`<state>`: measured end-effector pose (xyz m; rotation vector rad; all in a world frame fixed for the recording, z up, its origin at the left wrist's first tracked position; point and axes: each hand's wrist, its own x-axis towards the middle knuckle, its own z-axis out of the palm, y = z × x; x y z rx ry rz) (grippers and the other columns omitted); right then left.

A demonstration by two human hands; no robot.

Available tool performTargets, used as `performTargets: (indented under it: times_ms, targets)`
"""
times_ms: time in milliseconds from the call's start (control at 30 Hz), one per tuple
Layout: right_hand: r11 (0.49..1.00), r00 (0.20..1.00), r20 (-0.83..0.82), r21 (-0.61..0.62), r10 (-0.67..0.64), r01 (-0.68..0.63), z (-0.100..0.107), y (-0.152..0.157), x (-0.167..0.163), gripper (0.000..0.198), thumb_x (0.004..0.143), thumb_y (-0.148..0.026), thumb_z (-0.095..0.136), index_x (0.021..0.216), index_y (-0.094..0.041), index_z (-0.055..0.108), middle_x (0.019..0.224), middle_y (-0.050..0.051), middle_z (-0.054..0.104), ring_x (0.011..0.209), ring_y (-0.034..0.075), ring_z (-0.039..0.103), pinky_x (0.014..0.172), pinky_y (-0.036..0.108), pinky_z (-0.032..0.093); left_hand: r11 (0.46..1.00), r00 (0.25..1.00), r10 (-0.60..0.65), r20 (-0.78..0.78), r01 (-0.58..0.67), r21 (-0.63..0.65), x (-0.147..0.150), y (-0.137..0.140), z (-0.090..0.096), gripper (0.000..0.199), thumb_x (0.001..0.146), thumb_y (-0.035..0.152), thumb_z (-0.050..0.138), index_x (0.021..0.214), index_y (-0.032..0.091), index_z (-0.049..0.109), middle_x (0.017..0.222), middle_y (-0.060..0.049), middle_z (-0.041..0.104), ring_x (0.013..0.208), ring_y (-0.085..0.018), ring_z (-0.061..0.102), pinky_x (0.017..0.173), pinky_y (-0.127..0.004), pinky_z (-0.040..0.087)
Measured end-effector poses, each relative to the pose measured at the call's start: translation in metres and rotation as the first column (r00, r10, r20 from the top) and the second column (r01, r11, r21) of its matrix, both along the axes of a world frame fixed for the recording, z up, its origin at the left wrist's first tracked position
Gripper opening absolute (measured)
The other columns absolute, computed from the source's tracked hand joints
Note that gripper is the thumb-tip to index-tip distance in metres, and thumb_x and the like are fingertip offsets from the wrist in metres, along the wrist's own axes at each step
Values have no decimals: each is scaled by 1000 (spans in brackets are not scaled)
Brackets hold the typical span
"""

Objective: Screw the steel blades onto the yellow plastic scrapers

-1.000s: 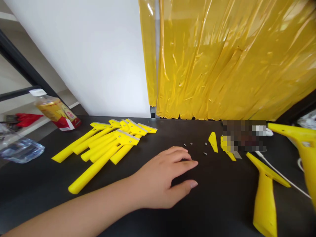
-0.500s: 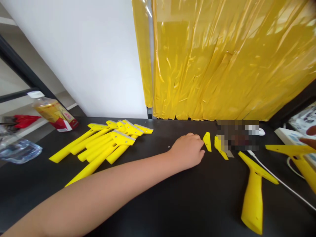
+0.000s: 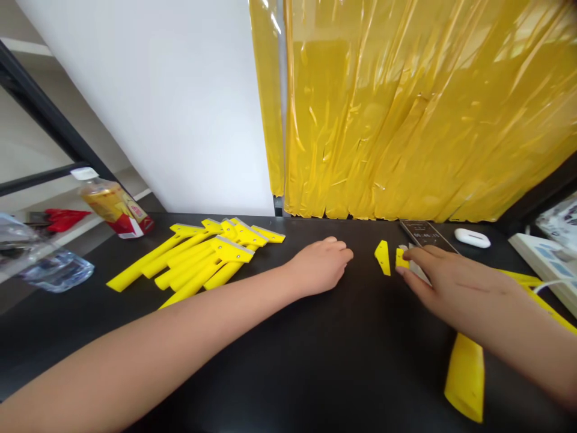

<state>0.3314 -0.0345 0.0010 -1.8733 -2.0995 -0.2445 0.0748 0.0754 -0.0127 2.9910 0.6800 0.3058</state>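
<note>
My left hand (image 3: 322,264) rests closed on the black table (image 3: 342,355). Its fingertips curl out of sight, so anything in them is hidden. To its right lies a loose yellow cover plate (image 3: 383,257) with small holes. Farther right, the thumb and fingers of my right hand (image 3: 469,288) close on a second yellow plate (image 3: 401,258), with a grey metal piece (image 3: 420,272) beside it. My right forearm partly covers a yellow scraper handle (image 3: 466,376) and another yellow handle (image 3: 520,278). Several yellow scrapers (image 3: 229,248) with metal blades lie piled at left.
A phone (image 3: 426,233) and a white earbud case (image 3: 472,238) lie at the back right, near a white box (image 3: 543,273) with a cable. Drink bottles (image 3: 115,204) stand at left. Yellow film (image 3: 383,120) and a white panel (image 3: 180,108) back the table.
My right hand has come in from the right edge to the second yellow plate. My left hand has moved slightly left, away from the first plate. The view has shifted a little.
</note>
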Motion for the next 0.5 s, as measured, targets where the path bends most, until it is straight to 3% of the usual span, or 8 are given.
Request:
performTargets:
  times_ms: [133,267,300,400,500]
  targets:
    - [991,998,-49,120,-47,53,34,7,-14,37,103,-37,45,123,-17,69,111,19,77,106,40,69,98,56,54,998,999,47,23,-48,42,-13,-3,10,21,108,22,51,98,18,68,103,-7,68,103,-23,62,92,-35,52]
    - [970,980,-197,235,-13,60,84,3,-36,25,103,-40,56,113,-28,76,109,11,76,110,36,68,98,50,55,967,969,224,106,-235,100,-51,-15,36,27,111,24,41,109,15,67,111,-12,68,111,-28,61,99,-43,52]
    - [959,978,-203,281,39,20,92,1,-43,26,104,-43,57,116,-32,77,112,11,74,113,37,66,102,53,52,943,947,297,118,-311,119,-67,-20,42,28,111,26,42,111,14,67,112,-14,68,113,-31,62,101,-47,52]
    - [905,970,-177,418,167,-79,93,0,-58,31,105,-49,56,121,-35,80,102,11,69,105,37,65,96,56,52,785,815,580,-24,-550,284,-126,-41,47,30,107,32,48,111,13,71,113,-17,70,115,-38,66,104,-56,54]
    - [925,930,-300,369,211,-91,74,6,-63,26,105,-50,61,114,-32,78,92,5,72,86,29,68,80,46,55,667,686,722,-91,-654,357,-175,-66,35,42,102,38,54,124,6,72,124,-24,70,118,-44,68,102,-60,56]
